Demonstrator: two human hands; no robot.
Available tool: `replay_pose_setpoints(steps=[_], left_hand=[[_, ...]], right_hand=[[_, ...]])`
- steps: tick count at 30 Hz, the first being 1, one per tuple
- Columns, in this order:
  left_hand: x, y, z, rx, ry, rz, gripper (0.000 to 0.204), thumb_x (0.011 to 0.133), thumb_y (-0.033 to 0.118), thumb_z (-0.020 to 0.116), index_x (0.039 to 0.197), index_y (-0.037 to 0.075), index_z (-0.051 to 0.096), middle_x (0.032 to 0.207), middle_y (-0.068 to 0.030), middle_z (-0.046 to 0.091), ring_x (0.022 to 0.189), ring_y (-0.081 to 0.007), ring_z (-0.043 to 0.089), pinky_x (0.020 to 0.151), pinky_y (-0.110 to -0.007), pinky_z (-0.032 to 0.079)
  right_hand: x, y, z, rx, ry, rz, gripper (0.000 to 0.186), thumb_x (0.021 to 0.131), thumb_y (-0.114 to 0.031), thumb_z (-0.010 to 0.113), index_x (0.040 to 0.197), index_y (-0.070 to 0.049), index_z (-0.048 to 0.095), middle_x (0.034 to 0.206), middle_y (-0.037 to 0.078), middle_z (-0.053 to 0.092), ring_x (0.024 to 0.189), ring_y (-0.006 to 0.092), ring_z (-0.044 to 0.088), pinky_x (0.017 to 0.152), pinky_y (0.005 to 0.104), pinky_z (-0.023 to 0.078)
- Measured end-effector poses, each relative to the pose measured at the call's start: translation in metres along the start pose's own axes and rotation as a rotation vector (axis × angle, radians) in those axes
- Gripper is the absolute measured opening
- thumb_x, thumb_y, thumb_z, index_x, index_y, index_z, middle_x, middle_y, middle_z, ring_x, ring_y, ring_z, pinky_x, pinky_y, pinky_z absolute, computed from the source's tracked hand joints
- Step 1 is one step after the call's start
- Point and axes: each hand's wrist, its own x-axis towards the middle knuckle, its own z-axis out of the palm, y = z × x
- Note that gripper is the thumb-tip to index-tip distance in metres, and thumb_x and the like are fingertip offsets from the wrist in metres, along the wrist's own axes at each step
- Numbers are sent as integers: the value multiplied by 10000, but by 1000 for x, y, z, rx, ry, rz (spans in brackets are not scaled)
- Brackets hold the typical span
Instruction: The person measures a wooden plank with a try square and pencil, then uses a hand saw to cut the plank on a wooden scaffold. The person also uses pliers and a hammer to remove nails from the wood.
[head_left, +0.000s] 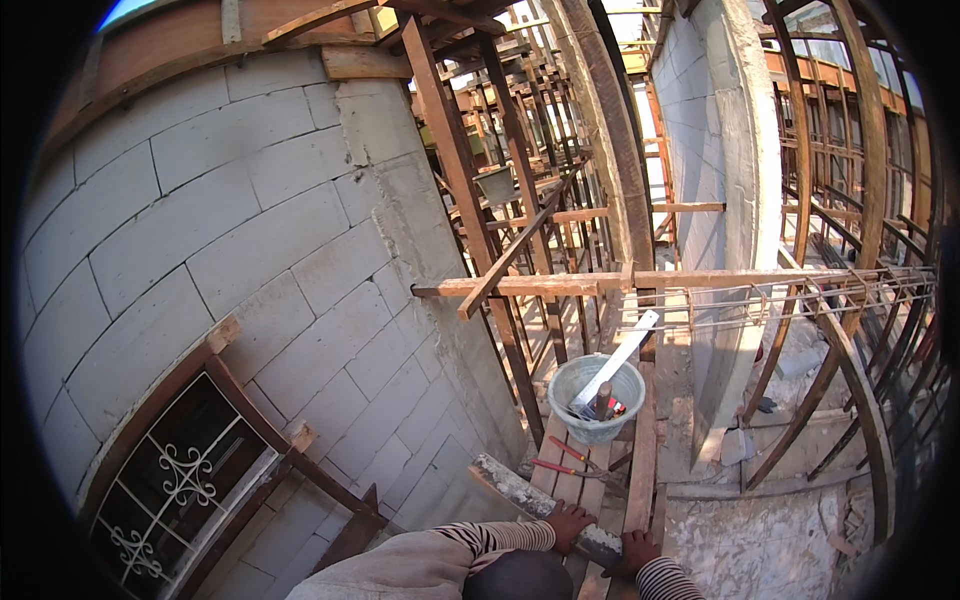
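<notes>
Directly under left hand (569, 526): plank (516, 489) (mottled).

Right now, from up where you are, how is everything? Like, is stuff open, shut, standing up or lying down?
Left hand: resting on the board
Right hand: near the board's end; grip unclear
Board: crusted, lying slanted
Bucket: upright, uncovered, with things inside
White tool: leaning, sticking out
Red-handled tool: lying down, handles apart
Window: barred; open or shut unclear

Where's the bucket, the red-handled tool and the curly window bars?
Bucket (588, 430): head view, front wall.
Red-handled tool (567, 448): head view, upper red handle.
Curly window bars (187, 477): head view, upper scroll's middle.
</notes>
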Motion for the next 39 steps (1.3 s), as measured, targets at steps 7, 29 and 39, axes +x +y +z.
replay_pose_setpoints(steps=[7, 29, 39], left_hand=[[5, -2, 7, -19, 20, 4, 1094, 610, 339, 909, 1531, 154, 350, 1424, -183, 476, 1411, -404, 401, 1123, -721, 248], [-24, -33, 8, 122, 249, 74, 1027, 742, 509, 854, 1546, 108, 358, 1446, -156, 485, 1393, -341, 415, 1221, -535, 235], [-31, -44, 11, 89, 367, 57, 889, 604, 404, 932, 1352, 127, 539, 1311, -110, 560, 1274, -315, 501, 1132, -508, 323]], right_hand=[[-2, -2, -2, 24, -1, 3, 1169, 597, -692, 878, 1499, -86, 448, 1541, 180, 412, 1461, 398, 345, 1144, 612, 368], [-102, 45, -20, 528, 825, 65, 753, 838, -482, 807, 1366, -20, 536, 1338, 196, 565, 1258, 385, 515, 1067, 499, 415], [-144, 56, 62, 1231, 578, 348, 633, 972, -324, 719, 1453, 2, 469, 1330, 238, 622, 1186, 304, 640, 996, 416, 526]])
